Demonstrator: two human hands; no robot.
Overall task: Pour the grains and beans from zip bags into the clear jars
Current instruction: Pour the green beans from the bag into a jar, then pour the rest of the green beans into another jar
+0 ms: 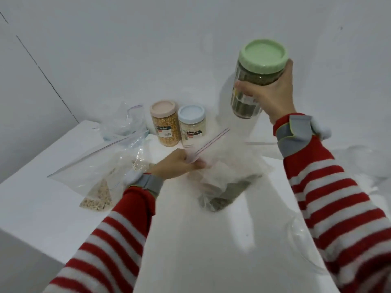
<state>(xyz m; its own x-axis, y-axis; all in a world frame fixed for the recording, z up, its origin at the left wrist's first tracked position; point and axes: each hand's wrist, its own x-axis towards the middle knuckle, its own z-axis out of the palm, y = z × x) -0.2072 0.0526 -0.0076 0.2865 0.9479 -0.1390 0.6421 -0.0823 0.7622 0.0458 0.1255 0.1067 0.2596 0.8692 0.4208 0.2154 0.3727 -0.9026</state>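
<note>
My right hand [273,92] grips a clear jar [254,81] with a green lid, full of dark grains, and holds it in the air at the upper right. My left hand [177,163] pinches the top of a zip bag [224,178] that rests on the white table [201,240] with a little dark grain left in its bottom. At the back stand a pink-lidded jar of yellow corn [166,123] and a blue-lidded jar of pale grain [191,124]. A zip bag with oat-like flakes [99,182] lies at the left.
A crumpled clear bag [124,123] lies at the back left by the wall. A transparent curved item [300,237] sits at the table's right edge, partly behind my right sleeve. The table's left edge drops off near the flakes bag.
</note>
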